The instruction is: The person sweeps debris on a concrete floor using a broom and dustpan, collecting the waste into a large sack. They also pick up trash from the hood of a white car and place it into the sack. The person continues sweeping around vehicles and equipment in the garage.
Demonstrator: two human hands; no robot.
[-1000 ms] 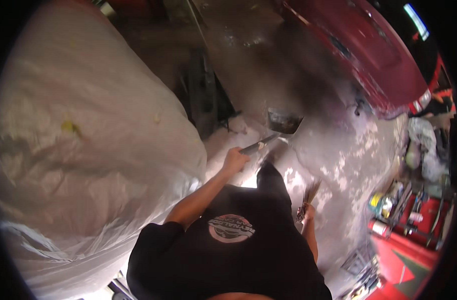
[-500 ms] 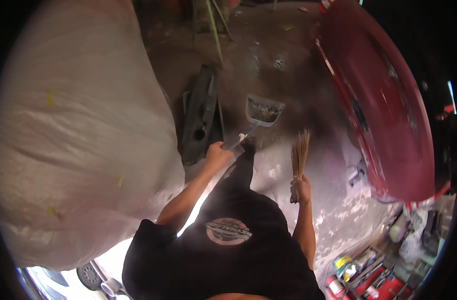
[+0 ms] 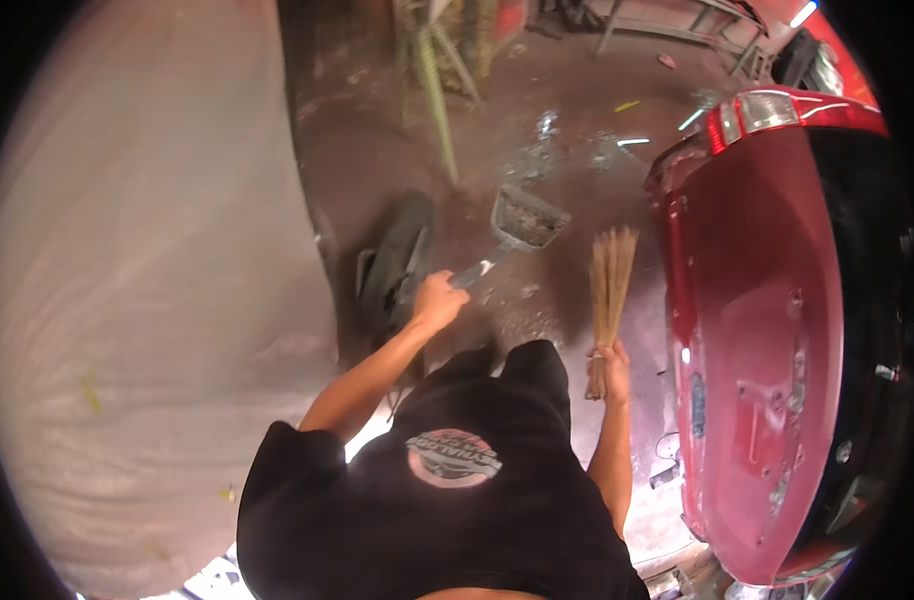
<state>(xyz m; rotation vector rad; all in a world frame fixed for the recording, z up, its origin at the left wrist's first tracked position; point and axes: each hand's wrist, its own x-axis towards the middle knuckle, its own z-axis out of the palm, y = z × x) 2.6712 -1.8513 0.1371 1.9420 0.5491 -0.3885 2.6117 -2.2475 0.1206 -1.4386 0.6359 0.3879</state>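
Note:
My left hand (image 3: 439, 300) grips the handle of a grey metal dustpan (image 3: 525, 218), which is held out ahead of me over the wet concrete floor with dirt lying in its scoop. My right hand (image 3: 611, 365) holds a bundle of thin brown broom sticks (image 3: 609, 280) upright, bristle ends pointing away from me. The broom tips hang just right of the dustpan, a short gap between them. My black shirt fills the lower middle of the view.
A red car body (image 3: 767, 330) with a tail light (image 3: 767, 112) stands close on my right. A vehicle under a pale plastic cover (image 3: 147, 300) fills the left. A dark tyre (image 3: 397, 265) lies by my left hand. Metal frames stand at the far wall.
The view has swung, so the red car now sits nearer on the right. Dustpan and broom are held further out ahead, and the broom has risen beside the pan.

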